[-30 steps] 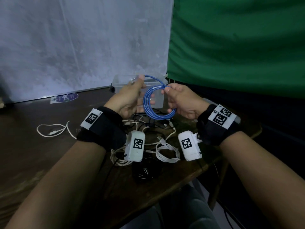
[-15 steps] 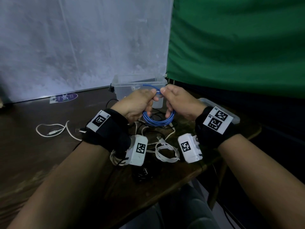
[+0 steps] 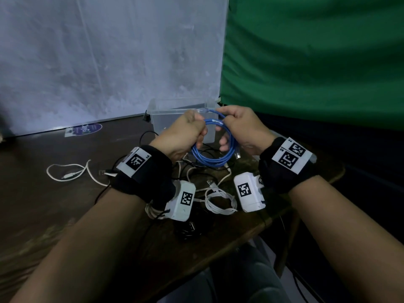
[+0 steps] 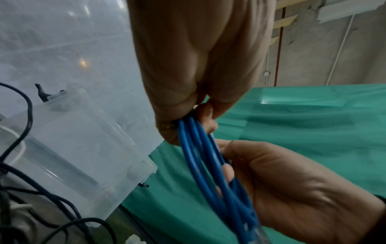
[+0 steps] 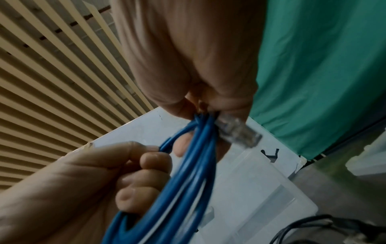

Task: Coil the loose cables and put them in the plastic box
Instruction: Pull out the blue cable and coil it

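Observation:
A blue network cable (image 3: 215, 158), wound into a coil of several loops, hangs in the air between both hands, just in front of the clear plastic box (image 3: 160, 119). My left hand (image 3: 188, 134) grips the coil's left side (image 4: 200, 158). My right hand (image 3: 238, 125) pinches the loops at the top (image 5: 198, 140), where a clear plug (image 5: 238, 132) sticks out. The box (image 4: 73, 145) stands open on the dark table (image 3: 43, 204). Loose white and black cables (image 3: 220, 200) lie in a tangle on the table below my hands.
A single white cable (image 3: 67, 171) lies apart at the left. A round sticker (image 3: 85, 130) is on the table by the grey wall. A green cloth (image 3: 317, 62) hangs at the right. The table's edge (image 3: 284, 213) runs close under my right wrist.
Both hands have come together on the coil and lifted it slightly toward the box. The right hand now pinches the top loops with the plug end gathered in.

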